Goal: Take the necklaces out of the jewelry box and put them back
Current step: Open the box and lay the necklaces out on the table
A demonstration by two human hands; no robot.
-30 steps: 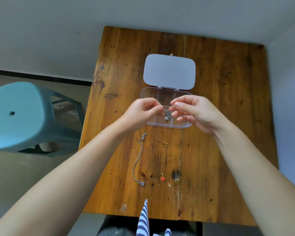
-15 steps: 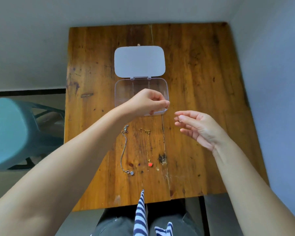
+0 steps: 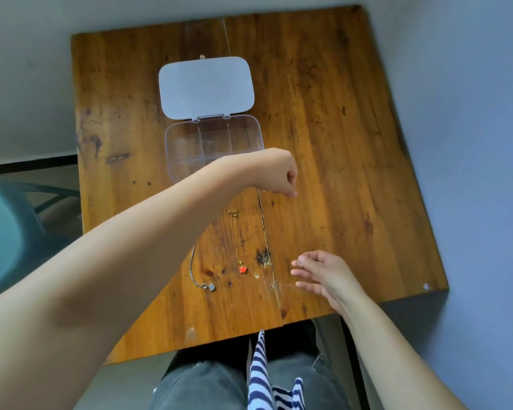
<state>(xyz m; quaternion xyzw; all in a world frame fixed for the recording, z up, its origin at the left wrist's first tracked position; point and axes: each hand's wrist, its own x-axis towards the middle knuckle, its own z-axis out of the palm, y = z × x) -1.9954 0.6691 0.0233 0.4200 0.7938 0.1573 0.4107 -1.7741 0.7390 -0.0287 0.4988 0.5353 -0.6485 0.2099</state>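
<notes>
Since the earlier frame, both hands have been drawn apart: the left hand (image 3: 274,174) is now held above the counter (image 3: 338,128) just in front of the jewelry box (image 3: 214,143), and the right hand (image 3: 320,273) has been lowered toward the near edge of the counter. The left hand is closed with its fingertips pinched together and pointing down; a very thin chain may be held there, but this cannot be told for sure. The right hand is seen with its fingers loosely spread, and a small thing seems to be pinched at the thumb and first finger, though it is too blurred to be named. The jewelry box is lying open, with its white lid (image 3: 206,85) folded flat behind it, and its clear compartments are partly hidden by the left forearm. Two necklaces are laid on the counter between the hands: a gold necklace (image 3: 236,232) with a red pendant, and beside it, to the left, a silver necklace (image 3: 194,273) with a pale pendant, partly covered by the left arm.
</notes>
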